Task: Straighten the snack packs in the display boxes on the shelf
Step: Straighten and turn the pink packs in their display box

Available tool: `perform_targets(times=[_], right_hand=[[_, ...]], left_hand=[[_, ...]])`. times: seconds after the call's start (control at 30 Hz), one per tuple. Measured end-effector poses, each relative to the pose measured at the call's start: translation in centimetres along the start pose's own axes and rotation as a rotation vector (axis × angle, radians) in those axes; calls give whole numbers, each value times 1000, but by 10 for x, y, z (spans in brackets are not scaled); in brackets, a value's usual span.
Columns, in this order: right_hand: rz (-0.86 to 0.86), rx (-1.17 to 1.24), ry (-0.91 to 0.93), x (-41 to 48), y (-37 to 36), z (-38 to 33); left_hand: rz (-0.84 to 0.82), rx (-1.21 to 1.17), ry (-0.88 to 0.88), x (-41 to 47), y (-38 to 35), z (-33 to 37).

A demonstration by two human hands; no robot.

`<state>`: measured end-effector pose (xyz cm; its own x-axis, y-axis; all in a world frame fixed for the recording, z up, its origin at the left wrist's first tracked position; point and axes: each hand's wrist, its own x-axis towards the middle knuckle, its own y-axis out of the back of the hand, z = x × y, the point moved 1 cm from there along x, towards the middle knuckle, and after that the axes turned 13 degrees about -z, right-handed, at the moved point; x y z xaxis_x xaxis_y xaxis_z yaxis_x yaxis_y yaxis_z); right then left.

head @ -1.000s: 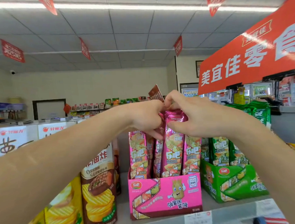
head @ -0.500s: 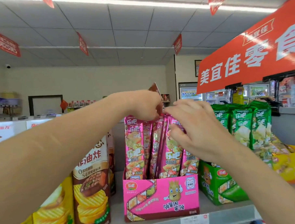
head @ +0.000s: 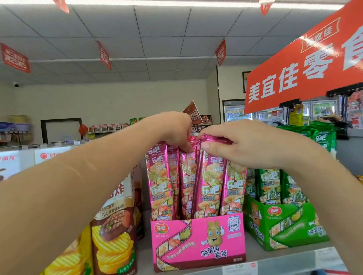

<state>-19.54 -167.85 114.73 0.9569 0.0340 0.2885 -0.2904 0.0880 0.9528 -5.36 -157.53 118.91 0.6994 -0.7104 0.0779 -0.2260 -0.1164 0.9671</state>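
We are straightening the pink packs (head: 160,179) — right hand (head: 249,143) pinching a tilted pack (head: 208,184), left hand (head: 175,131) gripping its neighbour; green box (head: 284,222) probably remaining.

You're in a small convenience shop: a grey shelf (head: 281,262) with white paper price tags (head: 239,272) carries a pink cardboard display box (head: 198,242) and a green cardboard display box (head: 284,226) of snacks. A big orange-red sign with white characters (head: 310,69) hangs overhead, red paper pennants (head: 15,58) dangle from the ceiling, and a glass-fronted cooler (head: 236,112) stands behind.
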Motion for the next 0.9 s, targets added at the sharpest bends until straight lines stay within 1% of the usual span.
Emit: perform_targets(times=[0.1, 0.2, 0.27, 0.33, 0.4, 0.43, 0.5, 0.57, 0.6, 0.67, 0.73, 0.8, 0.83, 0.9], right_hand=[[-9, 47, 51, 1, 1, 2], [-28, 21, 29, 3, -1, 3], [-33, 37, 9, 3, -1, 4], [-19, 47, 3, 3, 0, 4], [-3, 45, 1, 4, -1, 5], [1, 44, -2, 5, -2, 4], [22, 44, -1, 5, -3, 3], [65, 25, -3, 6, -6, 0], [93, 12, -8, 6, -8, -1], [151, -11, -15, 7, -10, -2], [238, -14, -18, 7, -12, -4], [362, 28, -25, 6, -15, -6], [427, 99, -17, 4, -16, -8], [550, 365, 60, 0, -19, -12]], left_hand=[[-16, 13, 10, -4, 3, -3], [3, -25, -9, -10, 7, -3], [61, -67, -33, -13, 11, -5], [160, -193, -56, -18, 16, -7], [314, -371, -72, -28, 22, -9], [428, -430, -70, -34, 26, -10], [708, -509, -75, -48, 33, -11], [975, -588, -124, -66, 38, -10], [1092, -619, -158, -76, 39, -10], [1273, -652, -218, -96, 35, -7], [1415, -667, -283, -113, 25, -2], [1512, -754, -389, -127, 11, 5], [1539, -830, -439, -132, 1, 10], [1546, -1030, -508, -139, -19, 17]])
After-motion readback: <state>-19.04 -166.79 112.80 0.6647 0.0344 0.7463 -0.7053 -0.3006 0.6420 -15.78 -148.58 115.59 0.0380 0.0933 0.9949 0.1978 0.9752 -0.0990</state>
